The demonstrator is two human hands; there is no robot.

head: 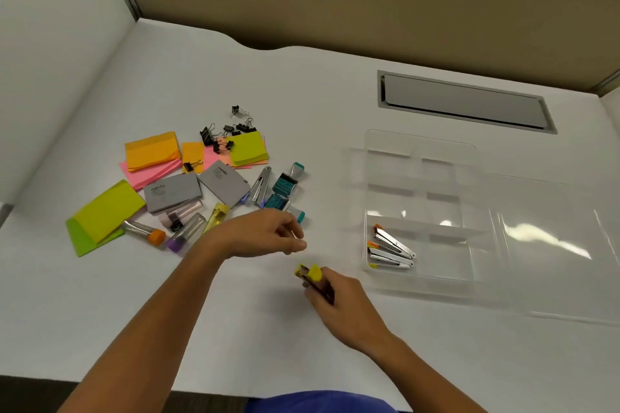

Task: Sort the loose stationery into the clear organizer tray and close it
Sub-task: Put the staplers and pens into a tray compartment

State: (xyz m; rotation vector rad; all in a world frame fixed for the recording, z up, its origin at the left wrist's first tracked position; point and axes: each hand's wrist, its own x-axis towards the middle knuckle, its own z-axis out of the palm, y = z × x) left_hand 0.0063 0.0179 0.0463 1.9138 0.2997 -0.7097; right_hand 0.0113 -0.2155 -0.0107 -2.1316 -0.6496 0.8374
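Between the stationery heap and the clear plastic organizer tray (419, 273), on bare white desk (235, 329), the right hand (335, 298) grips a yellow-capped stapler (310, 273); the left hand (268, 233) hovers loosely curled, holding nothing.

**What Is Hidden, Cropped or Unclear**

Most of the yellow-tipped stapler (310, 275) is covered by the right hand (335, 303), so only its front end can be seen. The left hand (265, 233) is motion-blurred at the fingertips, and whether anything is pinched there cannot be told. The clear lid (553, 245) is cut off at the right edge. The tray's (419, 157) far compartments are barely made out. The print on the grey boxes (172, 193) is too small to be read fully.
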